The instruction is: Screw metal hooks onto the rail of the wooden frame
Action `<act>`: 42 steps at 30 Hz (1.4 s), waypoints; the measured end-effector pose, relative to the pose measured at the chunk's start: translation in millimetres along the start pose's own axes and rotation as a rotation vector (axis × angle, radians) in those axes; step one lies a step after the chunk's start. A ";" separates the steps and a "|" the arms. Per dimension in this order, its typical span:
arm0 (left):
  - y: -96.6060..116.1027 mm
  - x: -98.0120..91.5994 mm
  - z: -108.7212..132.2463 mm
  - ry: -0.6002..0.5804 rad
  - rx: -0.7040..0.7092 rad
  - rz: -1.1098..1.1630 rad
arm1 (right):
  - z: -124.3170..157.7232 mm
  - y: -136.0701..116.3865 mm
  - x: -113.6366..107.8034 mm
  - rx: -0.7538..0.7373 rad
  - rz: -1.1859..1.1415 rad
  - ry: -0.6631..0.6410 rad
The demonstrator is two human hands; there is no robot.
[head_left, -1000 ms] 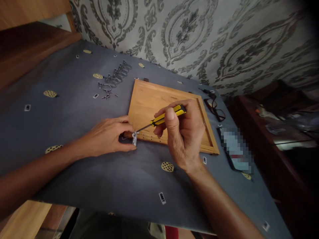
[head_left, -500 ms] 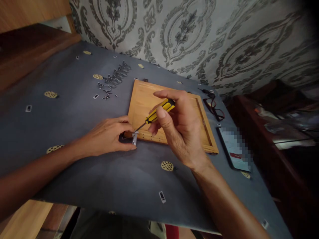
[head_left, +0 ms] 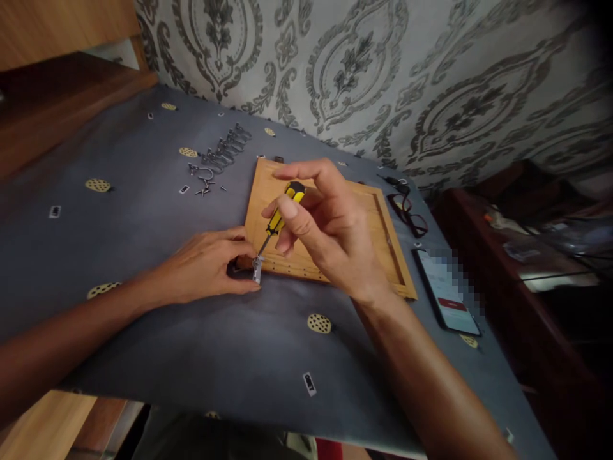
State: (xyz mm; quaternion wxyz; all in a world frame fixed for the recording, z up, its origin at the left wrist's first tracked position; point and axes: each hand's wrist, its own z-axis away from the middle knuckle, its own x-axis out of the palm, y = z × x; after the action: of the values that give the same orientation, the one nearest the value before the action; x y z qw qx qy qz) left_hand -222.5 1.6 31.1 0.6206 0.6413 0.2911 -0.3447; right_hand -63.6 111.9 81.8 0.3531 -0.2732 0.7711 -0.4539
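Note:
A square wooden panel (head_left: 364, 217) lies flat on the grey cloth-covered table (head_left: 143, 211). At its near left corner a small silver metal hook (head_left: 257, 269) is pinched by my left hand (head_left: 205, 265) against the panel's edge. My right hand (head_left: 325, 227) grips a yellow-and-black screwdriver (head_left: 282, 214) near its handle top, held steeply, with the tip resting on the hook. A row of small holes runs along the panel's near edge.
A pile of metal hooks (head_left: 225, 148) and loose screws (head_left: 207, 186) lies at the back left. Glasses (head_left: 409, 214) and a phone (head_left: 445, 291) sit right of the panel. A patterned wall stands behind; a dark wooden cabinet (head_left: 527, 268) is on the right.
My right hand has swung the screwdriver from a low slant to a steeper angle and shifted left toward the hook. The left hand has stayed put.

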 end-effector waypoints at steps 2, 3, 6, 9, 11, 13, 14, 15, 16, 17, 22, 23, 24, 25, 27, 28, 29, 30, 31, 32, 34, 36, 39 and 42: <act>0.1 -0.2 -0.1 -0.005 0.001 0.002 | 0.1 -3.1 -3.1 -0.009 -0.011 -0.051; -0.2 -0.1 -0.2 -0.005 0.002 0.003 | 0.3 -4.2 -3.8 -0.008 -0.008 -0.060; -2.4 1.0 -0.3 0.000 0.005 0.004 | 0.7 -4.2 -2.1 0.000 -0.008 0.004; -5.0 2.8 -0.2 0.010 0.011 0.004 | 0.9 -0.2 1.7 -0.007 -0.051 0.086; -5.8 3.4 -0.2 0.015 0.016 0.005 | 0.7 1.8 1.8 -0.009 -0.081 0.101; -5.7 3.5 -0.2 0.017 0.019 0.005 | 0.4 1.7 -1.0 -0.022 -0.098 0.073; -5.4 3.3 -0.3 0.017 0.020 0.005 | 0.2 0.9 -3.2 -0.035 -0.098 0.042; -5.1 3.1 -0.3 0.018 0.022 0.006 | 0.1 -0.4 -5.6 -0.051 -0.093 0.004; -4.7 2.9 -0.3 0.020 0.022 0.007 | 0.1 -1.8 -7.7 -0.069 -0.084 -0.034; -4.5 2.7 -0.2 0.023 0.022 0.008 | 0.2 -3.1 -9.3 -0.081 -0.070 -0.060; -5.3 2.8 0.3 0.022 0.022 0.006 | 1.4 -4.2 -6.5 -0.075 -0.048 0.047; -5.7 3.1 0.2 0.022 0.023 0.007 | 1.5 -3.4 -5.0 -0.068 -0.056 0.080; -6.0 3.3 0.0 0.023 0.023 0.007 | 1.6 -2.5 -3.9 -0.060 -0.063 0.100; -6.2 3.5 -0.2 0.023 0.023 0.007 | 1.6 -1.9 -3.4 -0.050 -0.065 0.110; -6.2 3.5 -0.5 0.026 0.024 0.004 | 1.4 -2.1 -4.7 -0.045 -0.069 0.093; -5.9 3.3 -0.6 0.028 0.024 0.002 | 1.3 -3.0 -6.3 -0.045 -0.063 0.069; -5.5 3.0 -0.6 0.030 0.025 0.001 | 1.2 -4.4 -8.2 -0.049 -0.047 0.039; -5.1 2.7 -0.6 0.031 0.026 0.000 | 1.3 -5.9 -10.3 -0.052 -0.018 0.006; -4.6 2.3 -0.6 0.031 0.027 0.001 | 1.3 -7.4 -12.0 -0.055 0.015 -0.023; -4.3 2.1 -0.7 0.030 0.027 0.002 | 1.5 -8.4 -13.3 -0.055 0.042 -0.040; -4.0 1.9 -0.9 0.027 0.029 0.006 | 1.8 -8.3 -13.7 -0.048 0.044 -0.015; -4.4 2.1 -1.1 0.028 0.029 0.009 | 1.9 -5.2 -11.5 -0.038 0.013 0.053; -5.7 2.9 -0.9 0.031 0.027 0.008 | 2.1 2.3 -5.7 -0.031 0.025 0.111; -6.8 3.4 -0.2 0.037 0.027 0.006 | 2.6 5.2 0.4 -0.036 0.057 0.142</act>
State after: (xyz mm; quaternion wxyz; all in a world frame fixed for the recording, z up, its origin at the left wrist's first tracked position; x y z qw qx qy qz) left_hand -225.9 2.0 24.3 0.6072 0.6568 0.2960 -0.3350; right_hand -62.3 112.5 76.1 0.3054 -0.2244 0.8098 -0.4478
